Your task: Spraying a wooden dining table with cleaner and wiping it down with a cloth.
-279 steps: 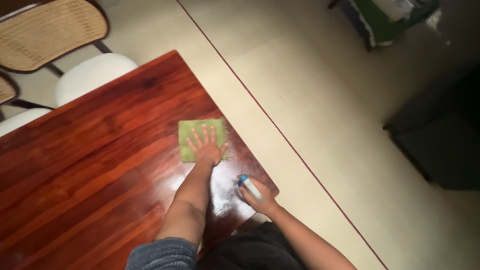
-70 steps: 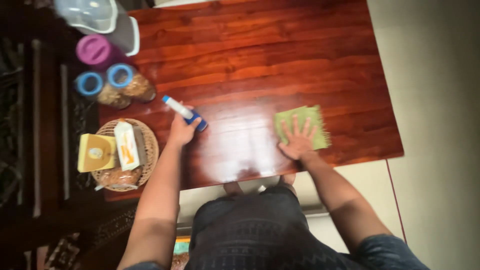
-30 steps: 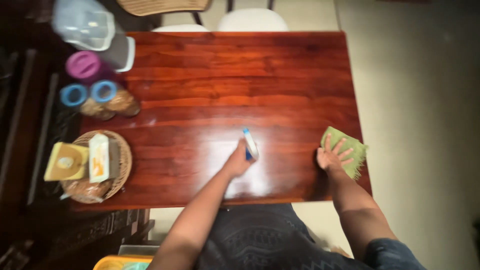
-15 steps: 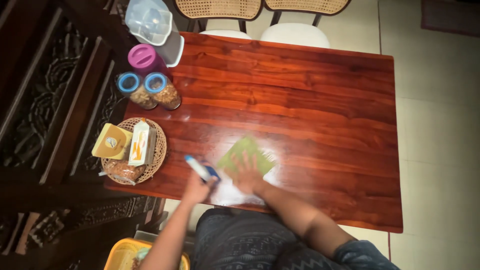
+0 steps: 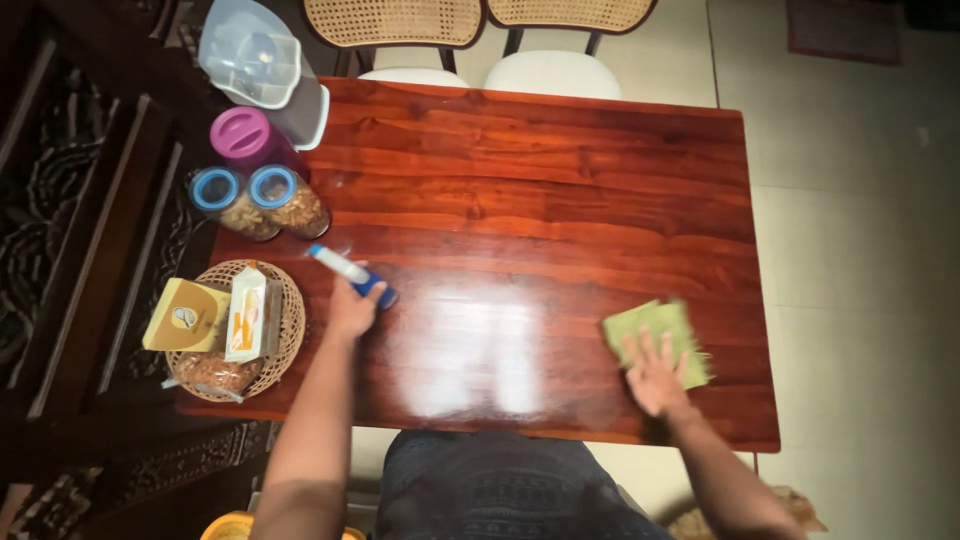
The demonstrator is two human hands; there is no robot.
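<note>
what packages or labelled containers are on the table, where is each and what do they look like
Yellow box: left in the wicker basket, flat, round emblem.
White carton: beside it in the basket, orange print.
Clear bag: basket's near side, brown contents.
Two jars: behind the basket, blue lids.
Spray bottle: in the left hand, white and blue.

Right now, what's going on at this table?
A person stands at the near edge of a wooden table. The right hand presses flat on a green cloth near the table's right end. The left hand holds a blue-and-white spray bottle over the left part of the tabletop. A shiny patch lies between the hands. A wicker basket and jars sit along the left edge.
</note>
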